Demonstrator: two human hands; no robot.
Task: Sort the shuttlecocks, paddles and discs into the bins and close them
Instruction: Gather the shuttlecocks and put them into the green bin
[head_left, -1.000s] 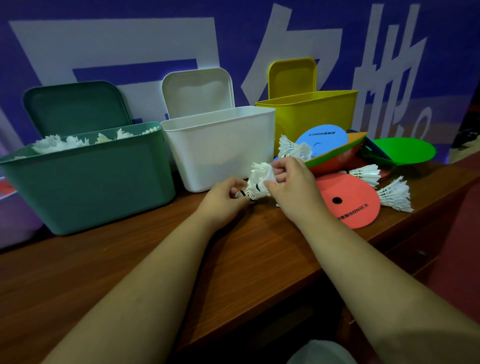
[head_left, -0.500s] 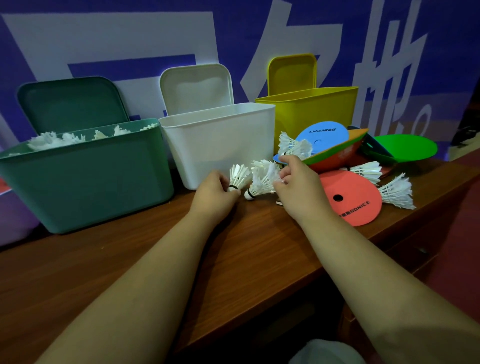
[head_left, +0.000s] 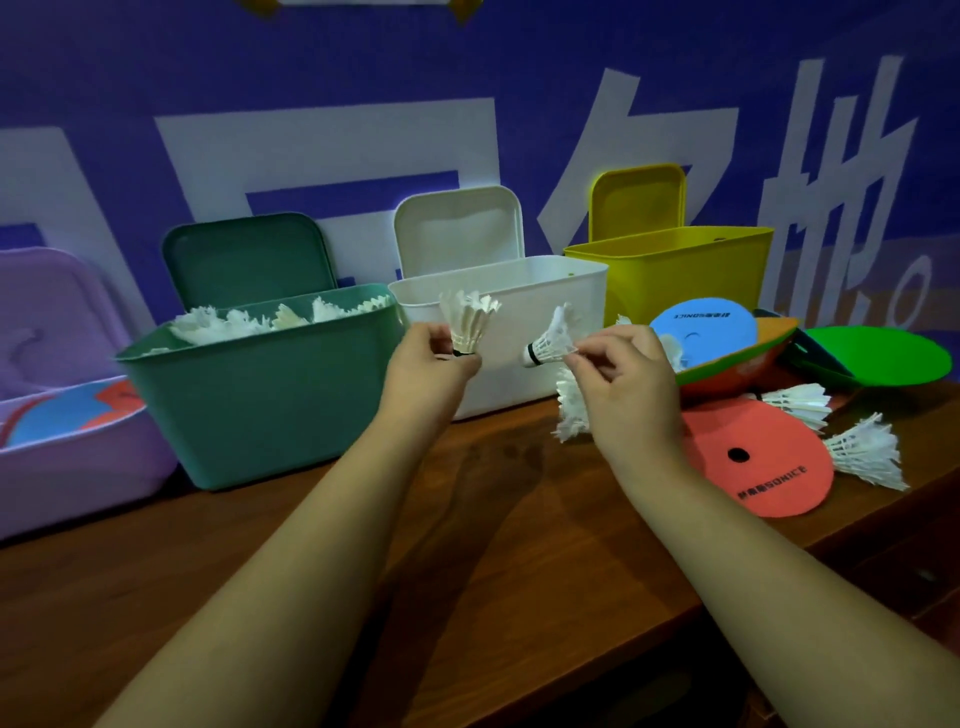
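Shuttlecocks: three are in hand and off the surface (head_left: 493, 525), where half a second ago two of them sat low by the white bin's foot; both hands have come up to rim height.
Purple bin (head_left: 78, 467): at 9 o'clock, newly in view as the head has turned; discs in blue and orange lie inside, lid up.
Green bin (head_left: 260, 395): at 10 o'clock, lid open, white feathers heaped to the rim, so this reads as the shuttlecock bin.
Left hand (head_left: 426, 374): its fingers (head_left: 434, 332) pinch the cork of one upright shuttlecock (head_left: 469, 322), skirt up, just right of the green bin's rim.
White bin (head_left: 519, 322): at 12 o'clock behind both hands, lid up; contents hidden.
Right hand (head_left: 623, 384): fingers clenched on the skirt of a sideways shuttlecock (head_left: 550, 345), cork toward 9 o'clock; another shuttlecock (head_left: 571, 410) hangs from the palm.
Yellow bin (head_left: 685, 275): at 1 o'clock, open, inside not visible.
Pile: at 2 to 3 o'clock, a blue disc (head_left: 701, 327) on an orange paddle (head_left: 737, 364), a green paddle (head_left: 878, 358), a red disc (head_left: 753, 462) and two loose shuttlecocks (head_left: 862, 452) remain.
Meaning: the lift likely precedes a drop toward 10 o'clock; sorting looks roughly midway, no lid closed.
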